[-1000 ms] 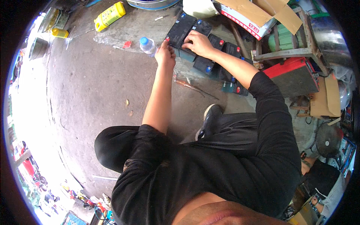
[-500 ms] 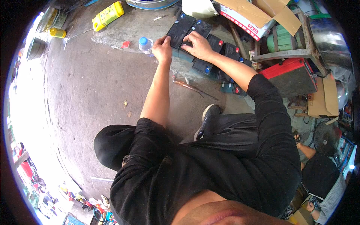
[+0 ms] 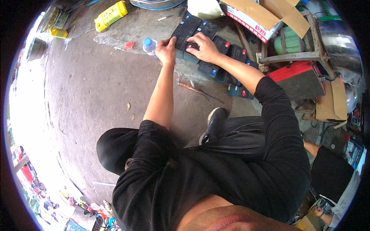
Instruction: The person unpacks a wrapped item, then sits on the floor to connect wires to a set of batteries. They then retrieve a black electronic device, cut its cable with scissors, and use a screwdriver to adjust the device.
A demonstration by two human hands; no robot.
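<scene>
Several black batteries [image 3: 187, 29] with red and blue terminals lie side by side across the upper middle. My left hand [image 3: 166, 51] is closed at the near-left corner of the leftmost one, thumb on the battery. My right hand [image 3: 202, 48] rests just right of it on the battery tops, thumb and bent fingers apart. Left of my left hand stands a clear bottle [image 3: 149, 48] with a blue cap. A long brown tool [image 3: 190, 86] lies below the batteries on the concrete floor [image 3: 92, 77].
Yellow jugs [image 3: 110, 16] and a metal bucket [image 3: 36, 49] are at upper left, an open cardboard box [image 3: 252, 19] and metal frame [image 3: 312, 54] at upper right. A red-topped black case [image 3: 295, 81] is at right. Another person [image 3: 329, 173] is low beside me at lower right.
My left hand has shifted slightly left from the red terminal and curled more at the battery corner. My right hand barely moved. The other person at lower right has shifted.
</scene>
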